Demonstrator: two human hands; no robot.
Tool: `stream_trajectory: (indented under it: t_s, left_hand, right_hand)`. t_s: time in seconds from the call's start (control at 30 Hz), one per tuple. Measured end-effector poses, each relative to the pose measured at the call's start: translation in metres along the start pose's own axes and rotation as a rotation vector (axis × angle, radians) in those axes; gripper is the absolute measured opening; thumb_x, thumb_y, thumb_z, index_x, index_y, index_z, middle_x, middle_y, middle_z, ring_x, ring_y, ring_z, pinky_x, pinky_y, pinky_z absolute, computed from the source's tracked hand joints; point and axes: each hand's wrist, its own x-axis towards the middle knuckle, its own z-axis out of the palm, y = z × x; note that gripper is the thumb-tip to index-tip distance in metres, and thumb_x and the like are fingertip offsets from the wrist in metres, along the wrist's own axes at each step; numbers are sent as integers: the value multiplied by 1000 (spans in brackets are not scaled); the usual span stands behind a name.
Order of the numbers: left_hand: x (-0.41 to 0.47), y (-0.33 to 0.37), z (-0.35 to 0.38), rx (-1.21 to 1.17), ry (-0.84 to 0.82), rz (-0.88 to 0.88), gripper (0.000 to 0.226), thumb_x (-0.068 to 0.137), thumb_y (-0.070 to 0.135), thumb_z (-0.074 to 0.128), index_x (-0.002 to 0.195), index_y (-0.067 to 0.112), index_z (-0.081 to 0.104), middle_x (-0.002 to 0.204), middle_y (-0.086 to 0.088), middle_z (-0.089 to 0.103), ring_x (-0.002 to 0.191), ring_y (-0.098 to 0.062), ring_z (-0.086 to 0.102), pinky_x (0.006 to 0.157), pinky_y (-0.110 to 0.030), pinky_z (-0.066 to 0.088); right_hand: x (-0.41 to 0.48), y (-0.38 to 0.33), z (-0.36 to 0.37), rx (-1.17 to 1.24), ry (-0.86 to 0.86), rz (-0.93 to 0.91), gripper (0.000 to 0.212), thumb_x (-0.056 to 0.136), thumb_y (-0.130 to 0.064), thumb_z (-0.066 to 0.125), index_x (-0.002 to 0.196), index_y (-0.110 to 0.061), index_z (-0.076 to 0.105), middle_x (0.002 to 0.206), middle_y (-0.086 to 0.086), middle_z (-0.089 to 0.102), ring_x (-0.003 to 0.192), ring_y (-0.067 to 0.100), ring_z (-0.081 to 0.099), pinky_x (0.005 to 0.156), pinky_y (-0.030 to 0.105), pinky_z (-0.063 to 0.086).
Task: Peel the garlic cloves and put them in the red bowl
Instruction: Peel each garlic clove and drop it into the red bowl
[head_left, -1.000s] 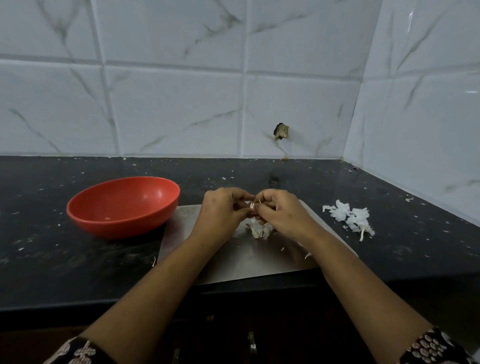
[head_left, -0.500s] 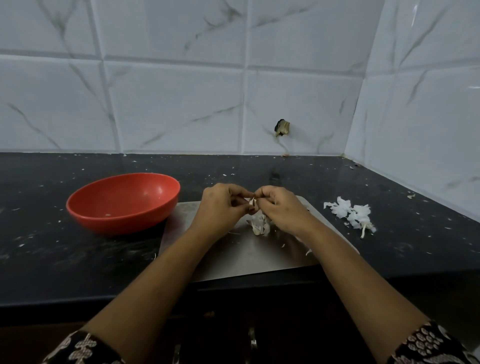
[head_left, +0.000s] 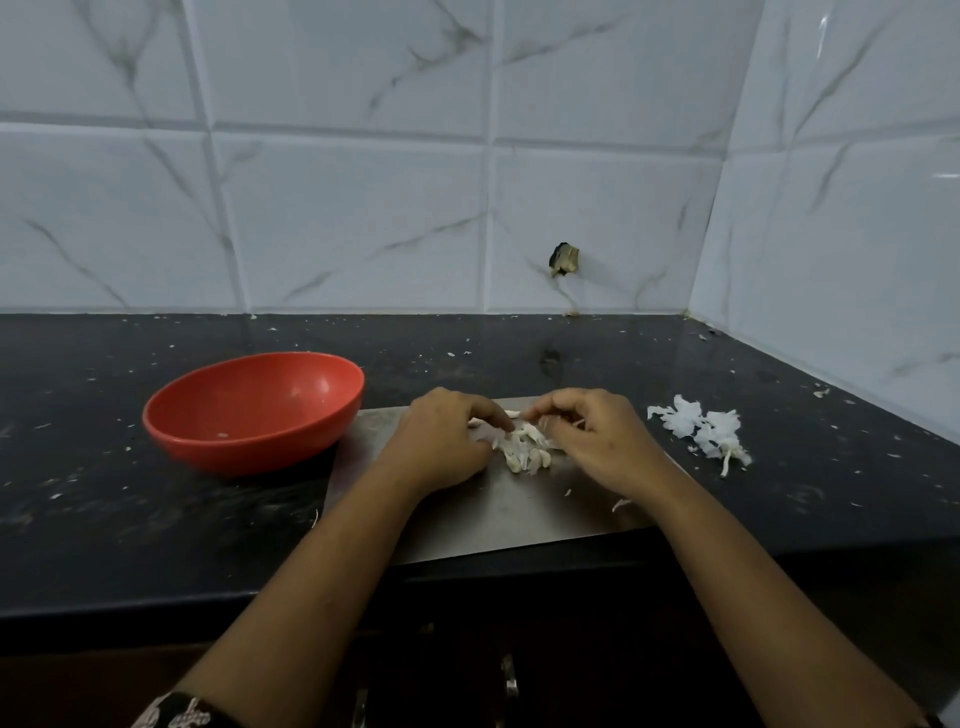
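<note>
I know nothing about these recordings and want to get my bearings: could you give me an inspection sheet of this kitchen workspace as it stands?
Surface: black countertop, speckled with pale flecks; a steel board lies at its front edge.
Job's things: red bowl left of the board, holding only a small pale bit; garlic cloves heaped on the board.
Clutter: pile of white peels on the countertop, right of the board.
Hands: left hand and right hand flank the garlic, fingers curled at it; whether either pinches a clove cannot be told.
Cables: nothing seen.
Surroundings: white tiled walls meeting in a corner; a small dark damaged spot in the back wall.
</note>
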Motion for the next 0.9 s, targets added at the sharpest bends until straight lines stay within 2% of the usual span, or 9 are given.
stream_trajectory:
  t_s: [0.1, 0.2, 0.3, 0.37, 0.47, 0.53, 0.67, 0.77, 0.9]
  left_hand:
    - [0, 3, -1, -13, -59, 71, 35, 60, 27, 46, 69, 57, 62, 93, 15, 70, 94, -14, 60, 87, -40, 51]
    - [0, 2, -1, 16, -85, 101, 34, 58, 29, 43, 63, 59, 57, 97, 15, 70, 101, -15, 58, 95, -42, 45]
    - [0, 3, -2, 31, -58, 119, 33, 60, 29, 43, 71, 55, 62, 97, 13, 70, 102, -15, 56, 100, -39, 39]
    - [-2, 4, -4, -11, -11, 126, 31, 60, 30, 45, 77, 46, 66, 95, 10, 70, 98, -15, 53, 94, -33, 38]
    - [-3, 3, -2, -23, -6, 164, 26, 62, 48, 48, 81, 43, 65, 93, 9, 68, 97, -13, 52, 91, -33, 39]
    - [-3, 2, -1, -45, 12, 161, 26, 70, 55, 62, 88, 37, 71, 93, 10, 68, 95, -7, 52, 86, -28, 39]
    - [-2, 5, -3, -140, 147, 203, 15, 76, 33, 78, 86, 21, 77, 80, 10, 72, 78, 10, 58, 71, -3, 36]
    - [-3, 7, -3, -196, 185, 196, 11, 74, 23, 81, 83, 17, 77, 70, 12, 69, 73, 17, 57, 71, 2, 34]
    - [-4, 9, -2, -203, 190, 201, 14, 71, 13, 82, 84, 12, 77, 72, 13, 63, 71, 22, 55, 70, 2, 36]
  right_hand:
    - [-13, 5, -2, -136, -73, -19, 20, 86, -13, 67, 100, -24, 75, 90, -7, 70, 73, 5, 60, 64, 11, 44]
    - [-15, 6, 1, -227, -112, -46, 17, 87, -22, 70, 103, -23, 75, 90, -11, 66, 78, 1, 59, 68, 10, 42]
    - [-13, 4, 4, -274, -130, -66, 14, 89, -24, 67, 102, -21, 73, 92, -9, 63, 78, 4, 56, 71, 17, 43]
    - [-12, 4, 6, -322, -131, -70, 13, 91, -24, 65, 102, -20, 70, 97, -4, 62, 83, 9, 54, 75, 24, 42]
    - [-10, 2, 9, -275, -99, -51, 7, 90, -21, 65, 96, -19, 69, 93, -1, 63, 75, 8, 53, 67, 19, 38]
    - [-8, 0, 8, -129, -59, -12, 4, 89, -16, 67, 90, -19, 70, 84, -1, 67, 66, 5, 57, 60, 12, 40]
    - [-4, -5, 8, 18, -10, 8, 9, 90, -16, 66, 93, -15, 75, 79, 0, 73, 66, 7, 66, 61, 13, 48]
    - [-2, -9, 8, 1, -7, 12, 8, 89, -13, 65, 88, -15, 73, 72, -1, 71, 59, 3, 63, 55, 11, 46]
    - [-2, -10, 10, -10, -37, 12, 9, 86, -7, 62, 86, -12, 69, 62, -9, 61, 51, -2, 56, 52, 11, 41]
